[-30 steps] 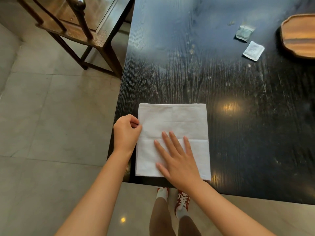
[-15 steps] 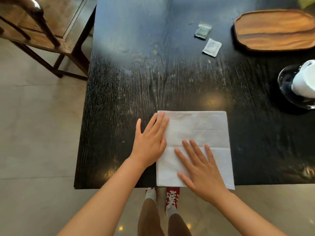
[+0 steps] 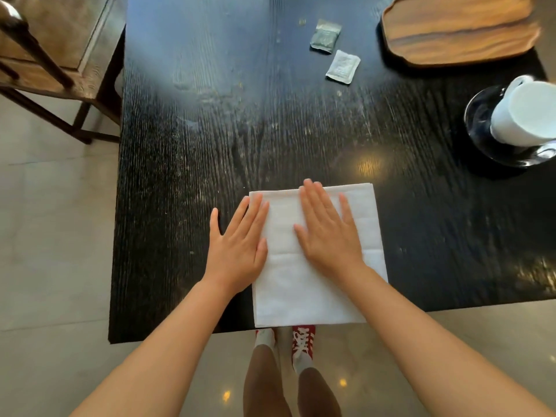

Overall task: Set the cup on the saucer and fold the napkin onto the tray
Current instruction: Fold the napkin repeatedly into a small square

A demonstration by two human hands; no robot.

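A folded white napkin (image 3: 304,293) lies flat at the near edge of the black table (image 3: 234,130). My left hand (image 3: 237,245) rests flat, fingers spread, over the napkin's left edge. Pressing on the napkin's upper middle is my right hand (image 3: 328,233), also flat and open. A white cup (image 3: 526,115) stands on a dark glass saucer (image 3: 481,115) at the table's right side. The wooden tray (image 3: 457,28) sits at the far right, with nothing on the part that shows.
Two small sachets, one dark green (image 3: 325,36) and one white (image 3: 343,67), lie left of the tray. A wooden chair (image 3: 51,64) stands beyond the table's left corner. Below the table edge are a tiled floor and my red shoes (image 3: 302,341).
My left hand went from a fist at the napkin's left edge to flat and open. My right hand slid up the napkin. The view shifted right, showing the cup, saucer and tray.
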